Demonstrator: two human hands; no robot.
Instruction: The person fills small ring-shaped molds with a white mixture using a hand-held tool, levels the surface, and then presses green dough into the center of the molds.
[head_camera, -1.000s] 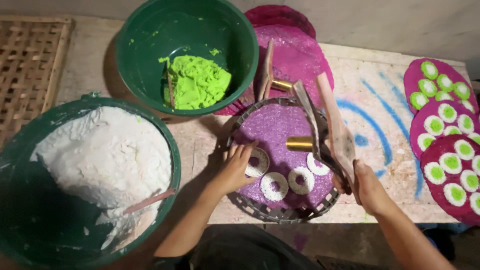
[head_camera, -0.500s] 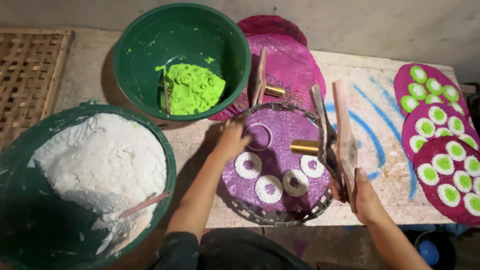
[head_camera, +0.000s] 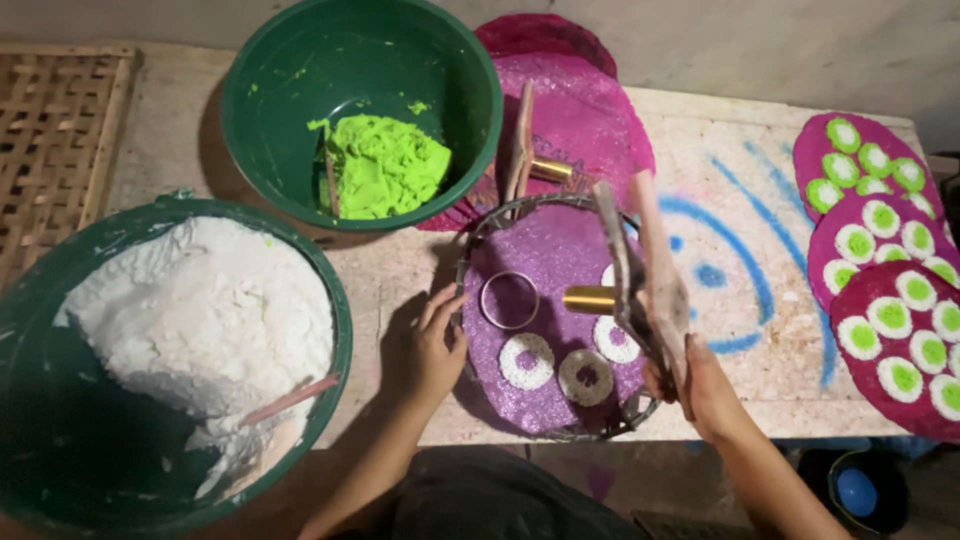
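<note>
Fingers (head_camera: 447, 303) of the left hand (head_camera: 428, 350) are lying loosely spread, holding nothing, touching the rim of the purple tray (head_camera: 540, 250). Just beyond the fingertips a metal ring (head_camera: 509, 299) is sitting, with three white dough rings (head_camera: 527, 361) nearer (one looking greyer). The right hand (head_camera: 703, 388) is gripping a paddle (head_camera: 650, 290) upright. Left of the fingers, a tub of white dough (head_camera: 200, 310) is standing.

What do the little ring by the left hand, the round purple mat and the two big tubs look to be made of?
The ring looks like thin metal: silvery, with a bright rim. The purple mat seems to be plastic mesh or woven fibre, with a grainy, sparkly surface; which one is unclear. The tubs, one with white powder and one with green dough, look like moulded green plastic, smooth with a dull sheen.
</note>
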